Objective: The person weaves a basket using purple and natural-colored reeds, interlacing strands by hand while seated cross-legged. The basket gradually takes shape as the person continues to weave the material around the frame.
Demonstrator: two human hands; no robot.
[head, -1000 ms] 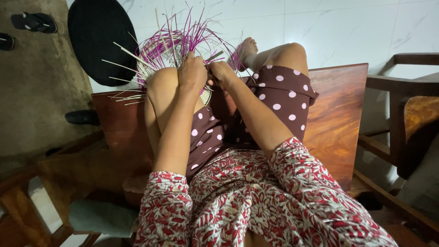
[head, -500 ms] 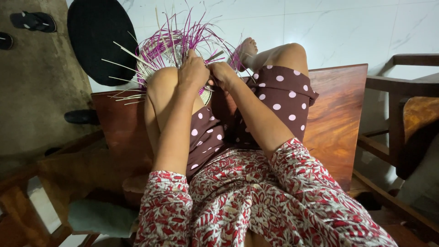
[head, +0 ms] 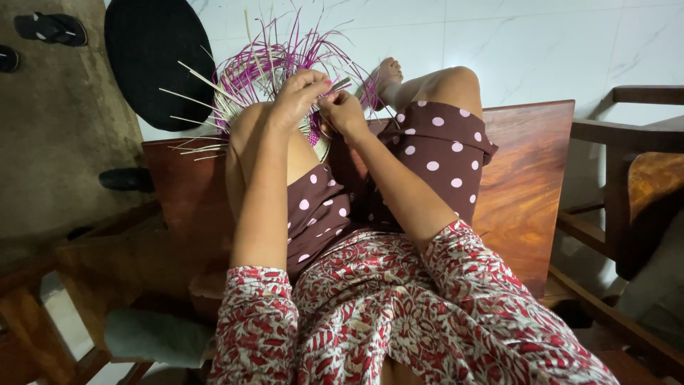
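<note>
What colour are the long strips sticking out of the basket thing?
The strips are mostly purple-pink, some pale straw, seen in the head view.

Both arms reach forward from short patterned sleeves, forearms bare, and converge so the two hands meet just above the raised left knee. The left hand [head: 299,96] is bent down at the wrist, its back turned up, fingers curled and bunched together at the tips in a pinch. The right hand [head: 344,113] sits just beside it, touching or nearly touching, knuckles up, fingers folded inward toward the left fingertips. The right forearm slants across between the thighs; the left lies along its own thigh.
</note>
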